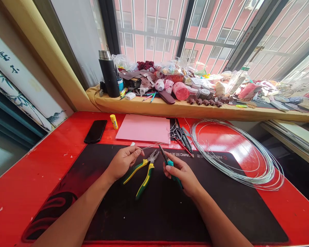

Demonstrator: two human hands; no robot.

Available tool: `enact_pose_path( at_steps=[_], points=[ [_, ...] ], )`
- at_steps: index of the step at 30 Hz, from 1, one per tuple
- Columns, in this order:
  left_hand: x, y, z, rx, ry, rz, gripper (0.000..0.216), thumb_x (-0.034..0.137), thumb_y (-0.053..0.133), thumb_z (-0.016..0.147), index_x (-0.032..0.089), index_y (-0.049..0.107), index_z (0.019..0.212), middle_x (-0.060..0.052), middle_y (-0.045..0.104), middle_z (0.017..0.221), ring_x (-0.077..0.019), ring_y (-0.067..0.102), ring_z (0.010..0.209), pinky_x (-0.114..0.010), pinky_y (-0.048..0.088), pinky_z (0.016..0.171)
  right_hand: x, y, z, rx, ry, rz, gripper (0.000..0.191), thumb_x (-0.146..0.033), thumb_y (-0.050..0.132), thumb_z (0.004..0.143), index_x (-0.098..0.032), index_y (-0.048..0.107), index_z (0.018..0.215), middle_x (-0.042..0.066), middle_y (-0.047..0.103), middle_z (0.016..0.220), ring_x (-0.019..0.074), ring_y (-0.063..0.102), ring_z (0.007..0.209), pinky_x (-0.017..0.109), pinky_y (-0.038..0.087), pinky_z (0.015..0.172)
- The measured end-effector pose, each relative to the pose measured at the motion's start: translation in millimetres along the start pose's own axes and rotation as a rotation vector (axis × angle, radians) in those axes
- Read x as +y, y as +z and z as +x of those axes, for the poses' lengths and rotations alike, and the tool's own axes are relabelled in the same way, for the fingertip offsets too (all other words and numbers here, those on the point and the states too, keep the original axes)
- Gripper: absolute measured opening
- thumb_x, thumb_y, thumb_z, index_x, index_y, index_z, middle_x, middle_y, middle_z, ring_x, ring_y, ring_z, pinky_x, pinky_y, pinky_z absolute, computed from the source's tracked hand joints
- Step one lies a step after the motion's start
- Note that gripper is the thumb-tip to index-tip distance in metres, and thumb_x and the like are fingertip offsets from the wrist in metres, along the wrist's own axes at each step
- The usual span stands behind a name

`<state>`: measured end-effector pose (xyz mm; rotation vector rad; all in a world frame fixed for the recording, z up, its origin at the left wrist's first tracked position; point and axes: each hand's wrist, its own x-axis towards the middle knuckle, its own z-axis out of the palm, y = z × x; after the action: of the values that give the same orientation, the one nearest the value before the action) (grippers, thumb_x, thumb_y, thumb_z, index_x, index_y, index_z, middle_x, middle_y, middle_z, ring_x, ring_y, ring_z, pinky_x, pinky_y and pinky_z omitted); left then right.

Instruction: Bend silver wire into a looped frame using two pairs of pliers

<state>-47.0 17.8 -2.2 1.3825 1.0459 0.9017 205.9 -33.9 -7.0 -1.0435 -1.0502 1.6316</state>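
Note:
Pinched between the thumb and fingers of my left hand (123,160) is a thin metal wire (151,146), which runs rightward toward the pliers tip. My right hand (181,171) is closed around teal-handled needle-nose pliers (168,162), their narrow jaws pointing up and left. The jaw tip is close to the wire's right end; whether it grips the wire I cannot tell. Between my hands, combination pliers (145,171) with green and yellow handles lie spread on the black desk mat (164,216).
A large wire coil (270,171) lies at the right. Behind the mat are pink paper sheets (142,128), scissors (175,133), a utility knife (185,139), a glue stick (113,121) and a black phone (95,131). A black flask (109,75) and craft supplies crowd the window sill (144,104).

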Motion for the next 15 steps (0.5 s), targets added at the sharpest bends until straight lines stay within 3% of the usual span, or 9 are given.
enact_pose_path(
  at_steps=[6,15],
  points=[
    [-2.2,3.4,0.4,-0.029,0.001,-0.068,0.043,0.057,0.061,0.091,0.014,0.068,0.091,0.009,0.031,0.054,-0.0089,0.027,0.048,-0.024,0.018,0.048,10.4,-5.1,3.4,-0.040,-0.095,-0.178,0.063,-0.041,0.078,0.083,-0.025,0.063,0.142,0.002,0.063,0.092,0.0166,0.053,0.076,0.032,0.044,0.071],
    [0.1,6.9,-1.5,-0.049,-0.003,-0.053,0.043,0.057,0.060,0.092,0.014,0.068,0.091,0.009,0.031,0.053,-0.0089,0.027,0.048,-0.024,0.019,0.047,7.9,-0.9,-0.1,-0.004,-0.074,-0.198,0.062,-0.040,0.080,0.082,-0.026,0.065,0.141,0.004,0.063,0.093,0.0172,0.052,0.075,0.031,0.044,0.069]
  ],
)
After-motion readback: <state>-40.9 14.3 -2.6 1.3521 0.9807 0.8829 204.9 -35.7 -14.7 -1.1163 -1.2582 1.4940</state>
